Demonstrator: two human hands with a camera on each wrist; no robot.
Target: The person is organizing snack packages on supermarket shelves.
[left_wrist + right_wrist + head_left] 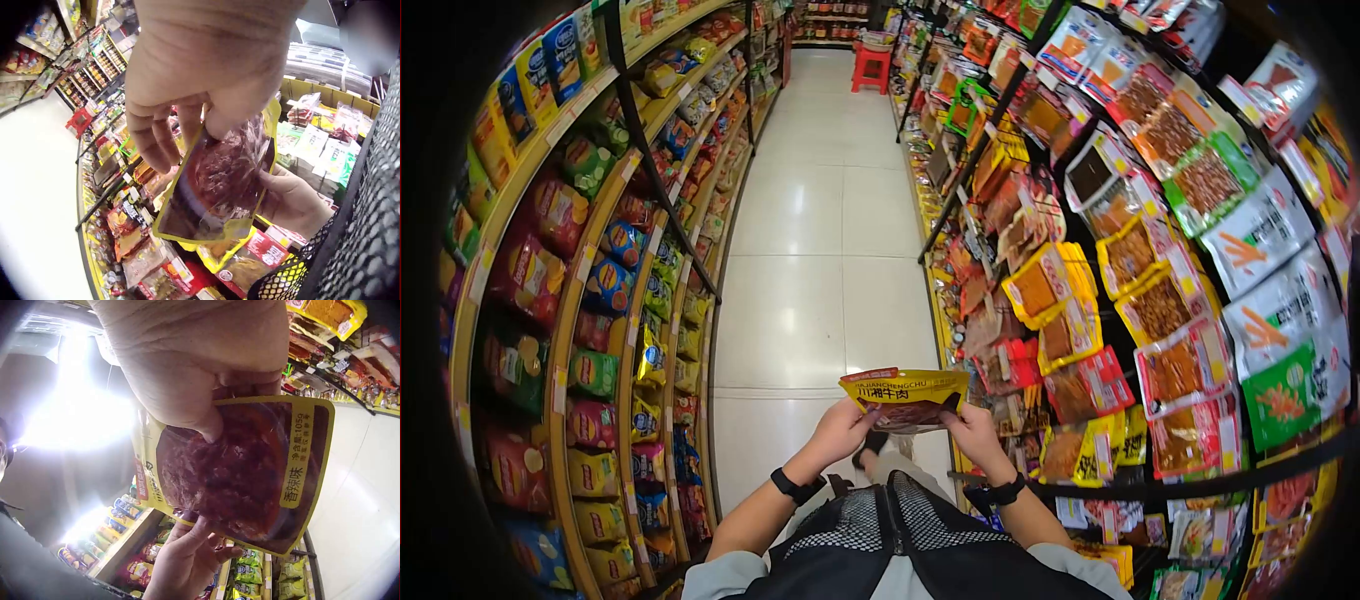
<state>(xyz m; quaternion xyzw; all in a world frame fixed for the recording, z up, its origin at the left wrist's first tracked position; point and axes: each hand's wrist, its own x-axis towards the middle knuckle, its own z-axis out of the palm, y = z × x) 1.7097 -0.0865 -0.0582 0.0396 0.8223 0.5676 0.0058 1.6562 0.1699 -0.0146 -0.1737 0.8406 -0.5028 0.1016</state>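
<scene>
Left hand and right hand pinch opposite sides of a yellow-edged meat pouch, held before the person's vest, above aisle floor. Thumbs on front, grip behind partly hidden. Pouch foreshortened in head view (right wrist view's better). Far shelf contents too small to identify.

Both forearms bare, converging ahead of torso: left forearm slanting toward 1 o'clock, right forearm toward 11 o'clock. Left hand near 6 o'clock, right hand near 5 o'clock, apart, roughly level. Both gripping in pinch. Left fingers curled near 9 o'clock; right thumb angled toward 4 o'clock, right fingers mostly hidden.
</scene>
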